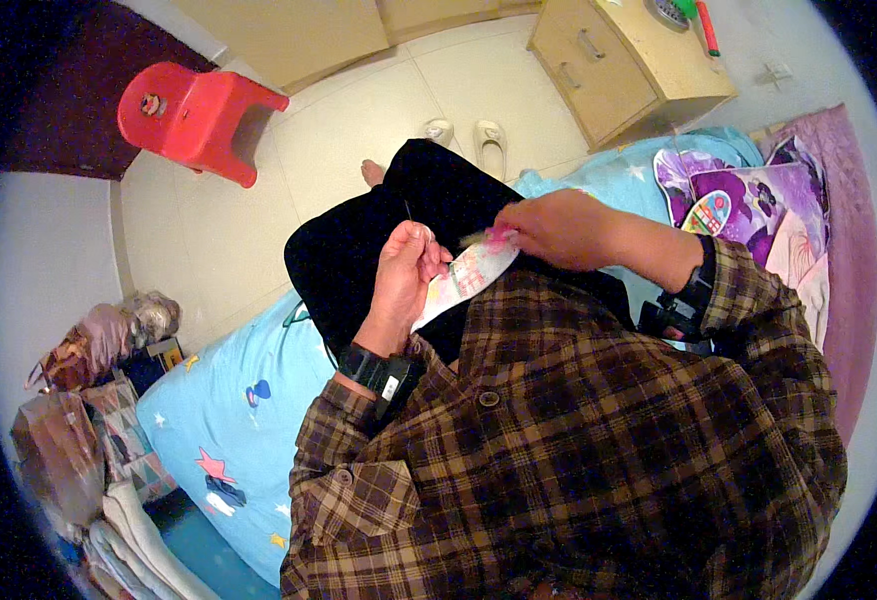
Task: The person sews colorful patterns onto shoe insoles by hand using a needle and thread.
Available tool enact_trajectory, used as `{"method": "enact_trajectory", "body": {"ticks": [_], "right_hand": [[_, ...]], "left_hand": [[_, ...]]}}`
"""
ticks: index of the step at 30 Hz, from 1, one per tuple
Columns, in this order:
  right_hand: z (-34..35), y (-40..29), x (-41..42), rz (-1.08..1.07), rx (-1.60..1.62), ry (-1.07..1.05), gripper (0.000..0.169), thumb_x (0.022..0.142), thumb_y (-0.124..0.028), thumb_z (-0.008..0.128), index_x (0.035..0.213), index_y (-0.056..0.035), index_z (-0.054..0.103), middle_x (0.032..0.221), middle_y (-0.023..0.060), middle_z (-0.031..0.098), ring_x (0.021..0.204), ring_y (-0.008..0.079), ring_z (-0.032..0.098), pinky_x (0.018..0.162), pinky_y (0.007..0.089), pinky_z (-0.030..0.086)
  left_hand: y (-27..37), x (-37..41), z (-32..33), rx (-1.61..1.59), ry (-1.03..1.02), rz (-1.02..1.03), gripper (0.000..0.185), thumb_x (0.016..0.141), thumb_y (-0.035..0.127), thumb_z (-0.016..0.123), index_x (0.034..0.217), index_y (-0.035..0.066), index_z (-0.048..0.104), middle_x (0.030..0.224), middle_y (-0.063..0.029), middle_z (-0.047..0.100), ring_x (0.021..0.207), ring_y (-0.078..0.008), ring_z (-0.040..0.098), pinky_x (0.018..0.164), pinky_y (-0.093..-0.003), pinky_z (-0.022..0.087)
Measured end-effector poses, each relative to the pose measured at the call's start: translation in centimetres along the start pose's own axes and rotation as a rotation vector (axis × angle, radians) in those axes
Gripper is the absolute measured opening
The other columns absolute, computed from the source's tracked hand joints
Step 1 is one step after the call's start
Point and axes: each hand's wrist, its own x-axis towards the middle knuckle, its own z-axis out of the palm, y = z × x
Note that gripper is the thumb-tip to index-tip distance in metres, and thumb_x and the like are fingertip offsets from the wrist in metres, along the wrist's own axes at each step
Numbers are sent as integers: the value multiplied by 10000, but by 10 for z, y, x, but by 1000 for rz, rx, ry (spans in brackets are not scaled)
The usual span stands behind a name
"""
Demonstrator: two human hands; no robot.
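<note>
A white shoe insole (476, 271) with cross-stitch embroidery, reddish and green in its middle, lies slantwise over my lap. My left hand (402, 274) holds its near left part with the lower fingers. Thumb and forefinger of that hand are pinched together, and a thin dark line like a needle (408, 211) rises just above them. At the far right end of the insole, my right hand (558, 229) has its fingers curled over the edge. Something pink, probably thread (500, 233), is blurred at those fingertips.
I sit on a bed with a light blue patterned sheet (221, 420). A second embroidered insole (708, 214) lies on a purple floral pillow (746, 196) at right. A red plastic chair (191, 120), a wooden cabinet (618, 75) and pale shoes (489, 139) stand ahead. Bags (60, 450) crowd the left.
</note>
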Motion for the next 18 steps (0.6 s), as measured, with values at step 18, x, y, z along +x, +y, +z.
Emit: {"method": "enact_trajectory", "body": {"ticks": [18], "right_hand": [[20,2,21,-3,-163,-217,267,854,-316,380,950,-103,508,712,135,577,671,320,570,564,432,439]], "left_hand": [[2,16,3,0,9,-71,116,875,151,437,785,82,465,593,-15,463,595,-144,508,576,-249,444]]}}
